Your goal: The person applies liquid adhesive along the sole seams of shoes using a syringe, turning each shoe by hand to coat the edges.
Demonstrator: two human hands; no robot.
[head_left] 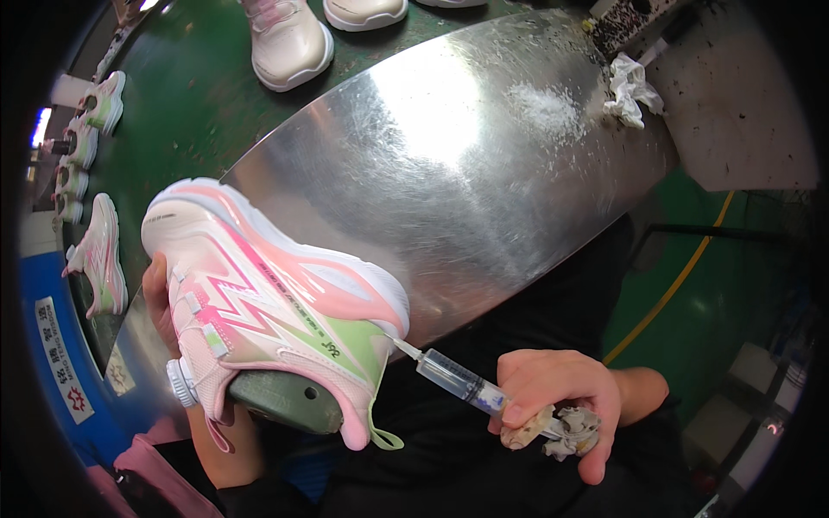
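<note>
A silver metal counter (371, 229) with a scuffed, shiny top ran slantwise across the middle, its far edge bordering a green surface (194, 95). The sneaker (285, 285), pink and white with a pale green heel, was held up tilted at the counter's lower left end, toe to the upper left, sole to the upper right. Pale shoes (292, 47) stood on the green surface beyond, and a pink shoe (105, 255) lay near the left rim. A dark green last (289, 401) filled the sneaker's opening. The left grip (159, 298), mostly hidden behind the sneaker, was clasped around its forefoot; only some fingers showed. The right grip (561, 384) was closed around the rear of a clear syringe (458, 380), which pointed up and left. A crumpled white tissue (633, 91) sat at the counter's upper right end, and a smaller grayish wad (574, 432) was tucked within the right grip. A white dial (180, 382) stuck out from the sneaker's left side. Smallest was the needle (403, 346), its tip at the heel near the sole; whether it touched could not be told.
</note>
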